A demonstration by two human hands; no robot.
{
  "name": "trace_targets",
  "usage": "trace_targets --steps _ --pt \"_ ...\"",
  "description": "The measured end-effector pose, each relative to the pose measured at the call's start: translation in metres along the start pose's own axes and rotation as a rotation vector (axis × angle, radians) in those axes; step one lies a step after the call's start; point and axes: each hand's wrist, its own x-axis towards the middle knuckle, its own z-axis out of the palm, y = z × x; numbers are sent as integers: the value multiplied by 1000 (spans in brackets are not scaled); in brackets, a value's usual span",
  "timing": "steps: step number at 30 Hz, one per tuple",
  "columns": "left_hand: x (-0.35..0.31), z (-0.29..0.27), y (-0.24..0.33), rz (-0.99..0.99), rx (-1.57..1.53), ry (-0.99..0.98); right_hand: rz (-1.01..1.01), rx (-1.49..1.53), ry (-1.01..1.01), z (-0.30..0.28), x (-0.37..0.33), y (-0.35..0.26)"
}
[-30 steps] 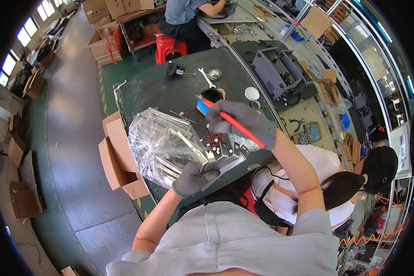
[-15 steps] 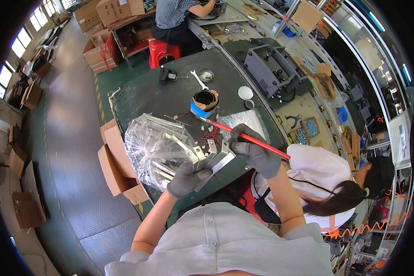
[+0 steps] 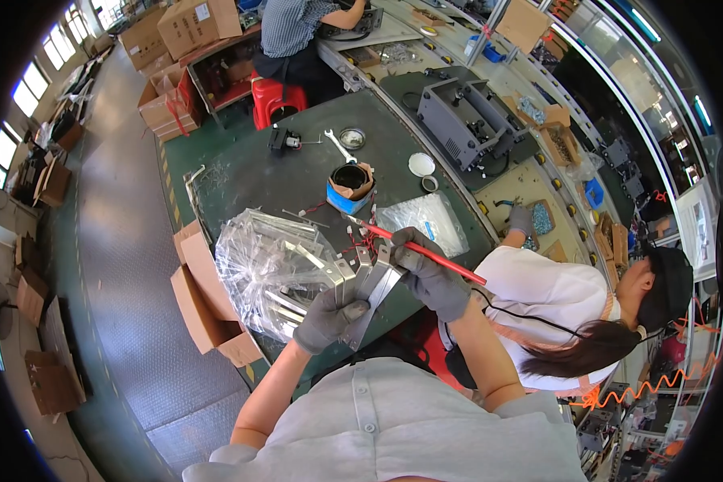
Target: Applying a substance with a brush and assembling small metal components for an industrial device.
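Observation:
My left hand [image 3: 325, 323], in a grey glove, grips several silver metal brackets [image 3: 379, 281] fanned out, with bent ends that have holes. My right hand [image 3: 432, 281], also gloved, is closed around a slim red-handled brush [image 3: 446, 262], its tip pointing to the upper left. The right fingers are at the outermost bracket and seem to touch it. Just beyond the brush tip stands a blue can [image 3: 339, 201] with cardboard around its dark opening. Red wires [image 3: 365, 239] with white connectors lie behind the brackets. A clear plastic bag [image 3: 253, 261] of similar metal pieces lies left of my left hand.
A wrench [image 3: 340, 145], a small round dish [image 3: 352, 139] and a black device [image 3: 283, 140] lie on the dark table [image 3: 241, 173]. A co-worker in white [image 3: 546, 281] sits close on my right; another person [image 3: 291, 36] works at the far bench. An open carton [image 3: 197, 301] stands at the left edge.
My right hand, with the brush, has come down and left against the brackets. The co-worker's gloved hand has reached to the small-parts tray. The whole view has shifted slightly.

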Motion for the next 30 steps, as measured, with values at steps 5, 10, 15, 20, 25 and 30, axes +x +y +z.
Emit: trace_targets --steps 5,10,15,20,25,30 --pt "0 5 2 13 -28 2 -144 124 47 -1 4 2" --pt "-3 18 11 34 -7 40 -218 105 86 -1 4 6" --pt "1 29 19 40 43 97 -236 138 125 0 2 -1" --pt "6 20 12 78 122 176 -254 79 152 -11 7 3" --pt "15 22 16 -2 221 121 -220 -30 224 -17 12 1" --pt "19 26 12 46 320 127 -257 132 236 -20 15 6"
